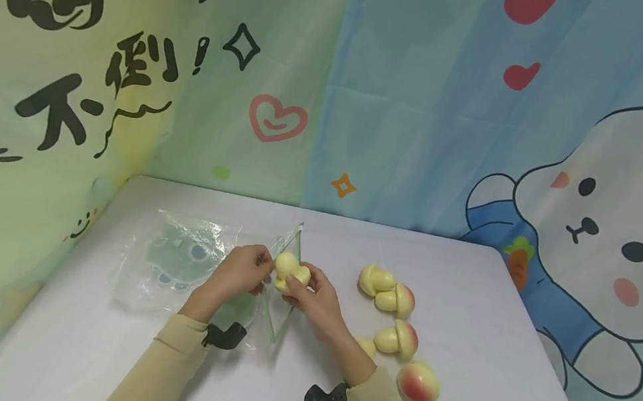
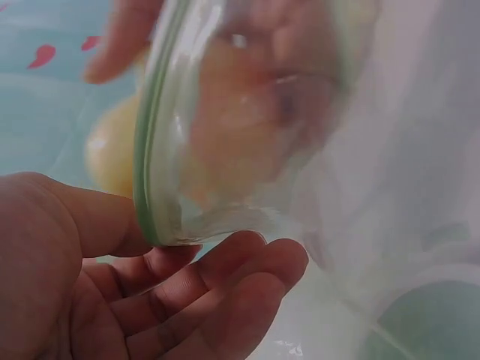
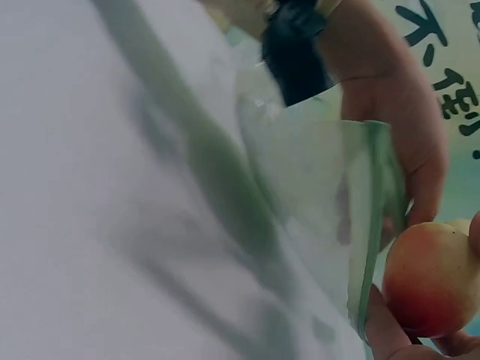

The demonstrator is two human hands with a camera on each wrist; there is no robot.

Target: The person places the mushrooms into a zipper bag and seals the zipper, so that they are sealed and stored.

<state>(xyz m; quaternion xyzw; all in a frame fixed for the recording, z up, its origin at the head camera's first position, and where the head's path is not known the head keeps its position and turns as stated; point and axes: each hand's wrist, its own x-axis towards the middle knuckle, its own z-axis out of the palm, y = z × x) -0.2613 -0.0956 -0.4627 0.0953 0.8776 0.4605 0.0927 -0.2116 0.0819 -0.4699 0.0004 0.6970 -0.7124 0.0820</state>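
My left hand point(image 1: 244, 270) pinches the rim of a clear zip bag point(image 1: 135, 271) between thumb and fingers. Its green-edged mouth point(image 2: 142, 180) gapes open in the left wrist view. In my right hand point(image 1: 318, 302) is a mushroom-shaped toy point(image 1: 287, 264), pale yellow underneath, held right at the bag's mouth. The right wrist view shows its rounded red-and-yellow cap point(image 3: 431, 281) beside the green edge. Through the clear plastic in the left wrist view, the toy and right fingers look blurred; how far they reach inside I cannot tell.
Several similar mushroom-shaped toys lie right of my hands on the white table point(image 1: 480, 327), among them one pair touching point(image 1: 387, 292), one on its side point(image 1: 397, 339) and one cap-up point(image 1: 419, 382). A printed cloth point(image 1: 405, 104) hangs behind the table.
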